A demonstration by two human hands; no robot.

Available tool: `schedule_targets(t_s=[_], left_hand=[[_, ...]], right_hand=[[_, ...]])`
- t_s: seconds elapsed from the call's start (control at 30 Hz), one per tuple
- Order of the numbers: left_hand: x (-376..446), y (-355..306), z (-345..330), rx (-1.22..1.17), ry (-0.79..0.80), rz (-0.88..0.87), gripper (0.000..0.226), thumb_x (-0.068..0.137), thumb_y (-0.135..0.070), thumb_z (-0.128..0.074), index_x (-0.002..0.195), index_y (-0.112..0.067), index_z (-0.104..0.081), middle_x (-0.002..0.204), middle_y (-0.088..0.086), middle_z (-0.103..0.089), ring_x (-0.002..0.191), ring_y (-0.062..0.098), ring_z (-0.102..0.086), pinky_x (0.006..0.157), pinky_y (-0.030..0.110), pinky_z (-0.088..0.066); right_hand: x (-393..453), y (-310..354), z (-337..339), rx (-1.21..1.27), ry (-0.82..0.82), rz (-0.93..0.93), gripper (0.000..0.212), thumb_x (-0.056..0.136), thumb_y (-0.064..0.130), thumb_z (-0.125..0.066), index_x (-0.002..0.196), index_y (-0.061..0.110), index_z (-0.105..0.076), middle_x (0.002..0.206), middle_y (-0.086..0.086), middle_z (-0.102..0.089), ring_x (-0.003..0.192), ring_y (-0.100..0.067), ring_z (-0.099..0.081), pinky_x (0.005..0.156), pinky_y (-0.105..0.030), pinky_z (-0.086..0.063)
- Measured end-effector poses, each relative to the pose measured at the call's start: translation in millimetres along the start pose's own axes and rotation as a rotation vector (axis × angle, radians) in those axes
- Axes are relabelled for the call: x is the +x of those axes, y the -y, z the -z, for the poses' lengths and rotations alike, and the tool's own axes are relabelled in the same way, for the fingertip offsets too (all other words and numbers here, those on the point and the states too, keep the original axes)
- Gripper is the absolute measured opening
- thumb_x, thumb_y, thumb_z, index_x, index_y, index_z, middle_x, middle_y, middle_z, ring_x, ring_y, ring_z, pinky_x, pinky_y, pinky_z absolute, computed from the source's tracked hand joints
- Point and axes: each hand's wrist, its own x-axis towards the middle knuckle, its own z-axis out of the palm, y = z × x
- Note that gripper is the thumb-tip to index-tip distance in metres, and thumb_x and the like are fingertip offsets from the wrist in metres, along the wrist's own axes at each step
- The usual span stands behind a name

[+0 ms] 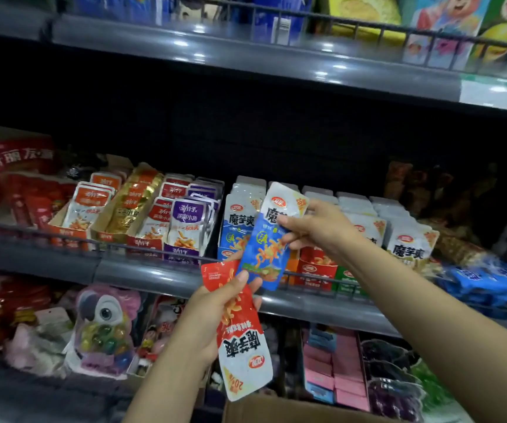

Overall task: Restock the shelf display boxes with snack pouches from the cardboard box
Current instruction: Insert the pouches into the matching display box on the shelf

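Where grey shelf (142, 271) holds display boxes (316, 270), dim shop aisle

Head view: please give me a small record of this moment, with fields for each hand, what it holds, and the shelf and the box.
left hand: left hand grips a red pouch, upside down
right hand: right hand pinches a blue pouch, upright, in front of the shelf
nearest display box: blue display box, with matching blue pouches standing in it
shelf: middle shelf holds rows of snack pouches in display boxes
cardboard box: cardboard box at bottom edge, contents not visible
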Motion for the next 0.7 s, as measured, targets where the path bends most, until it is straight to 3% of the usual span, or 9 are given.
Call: schedule_targets(t_s=[0.07, 0.17, 0.37, 0.5, 0.6, 0.7], left_hand=[[2, -2, 3, 0.004, -0.048, -0.038, 0.035, 0.085, -0.004, -0.060, 0.116, -0.020, -0.064, 0.106, 0.014, -0.071, 0.094, 0.021, -0.068, 0.069, 0.033, -0.059], [5, -6, 8, -0.003, -0.122, -0.075, 0.036, 0.087, -0.006, -0.059, 0.121, -0.020, -0.061, 0.104, 0.013, -0.072, 0.100, 0.023, -0.068, 0.079, 0.039, -0.056], [8, -13, 12, -0.063, -0.151, -0.046, 0.030, 0.094, -0.011, -0.054, 0.123, -0.016, -0.060, 0.101, 0.014, -0.073, 0.098, 0.024, -0.069, 0.078, 0.039, -0.055], [11, -16, 15, -0.099, -0.156, -0.016, 0.025, 0.093, -0.015, -0.055, 0.117, -0.017, -0.062, 0.102, 0.014, -0.072, 0.096, 0.024, -0.070, 0.078, 0.040, -0.055], [12, -16, 16, -0.116, -0.148, -0.003, 0.022, 0.094, -0.016, -0.054, 0.114, -0.015, -0.063, 0.102, 0.015, -0.072, 0.098, 0.025, -0.069, 0.078, 0.040, -0.054], [11, -16, 15, -0.127, -0.142, 0.002, 0.022, 0.094, -0.016, -0.054, 0.114, -0.014, -0.063, 0.102, 0.015, -0.072, 0.097, 0.025, -0.069, 0.079, 0.040, -0.054]], right_hand=[[12, 4, -8, -0.043, -0.108, 0.072, 0.012, 0.086, 0.001, -0.065, 0.088, 0.008, -0.055, 0.071, -0.009, -0.064, 0.044, -0.008, -0.061, 0.042, -0.018, -0.050], [36, 8, -19, -0.066, -0.224, 0.156, 0.020, 0.088, 0.002, -0.064, 0.103, 0.003, -0.051, 0.074, -0.008, -0.064, 0.043, -0.007, -0.062, 0.043, -0.019, -0.052], [74, 1, -43, -0.172, -0.250, 0.208, 0.021, 0.092, 0.006, -0.058, 0.106, 0.009, -0.043, 0.090, -0.015, -0.066, 0.045, -0.008, -0.063, 0.044, -0.021, -0.053], [81, -19, -52, -0.332, -0.176, 0.095, 0.052, 0.086, 0.009, -0.067, 0.132, -0.001, -0.045, 0.074, -0.004, -0.066, 0.044, -0.005, -0.061, 0.040, -0.015, -0.047], [79, -32, -52, -0.475, -0.196, 0.080, 0.054, 0.081, 0.019, -0.074, 0.128, 0.001, -0.053, 0.067, -0.001, -0.061, 0.051, -0.006, -0.056, 0.039, -0.012, -0.043], [73, -34, -51, -0.469, -0.203, 0.071, 0.032, 0.081, 0.022, -0.073, 0.102, 0.002, -0.060, 0.070, -0.004, -0.063, 0.057, -0.011, -0.060, 0.054, -0.023, -0.054]])
